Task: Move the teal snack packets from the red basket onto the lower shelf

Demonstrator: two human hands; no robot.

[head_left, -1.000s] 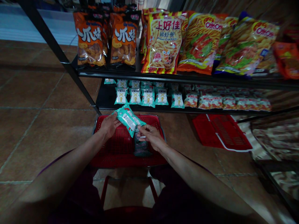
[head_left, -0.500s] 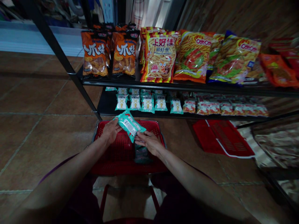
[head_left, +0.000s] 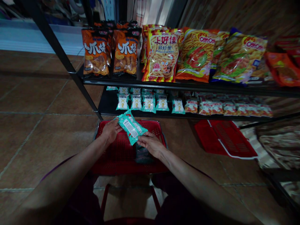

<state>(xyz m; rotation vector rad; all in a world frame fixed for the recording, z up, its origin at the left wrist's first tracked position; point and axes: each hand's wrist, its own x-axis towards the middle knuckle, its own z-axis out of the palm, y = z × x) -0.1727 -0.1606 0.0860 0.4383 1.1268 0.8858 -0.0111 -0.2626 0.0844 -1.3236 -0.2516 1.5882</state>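
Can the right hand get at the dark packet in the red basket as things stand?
Probably yes: the right hand is just above the dark packet in the red basket, nothing between them. But it grips an end of the teal packet and would have to release that first.

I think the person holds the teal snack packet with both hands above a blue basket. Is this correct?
Not quite: the basket is red, not blue. The head view shows it below the hands. The rest holds: the left hand and the right hand both hold the teal snack packet above the basket.
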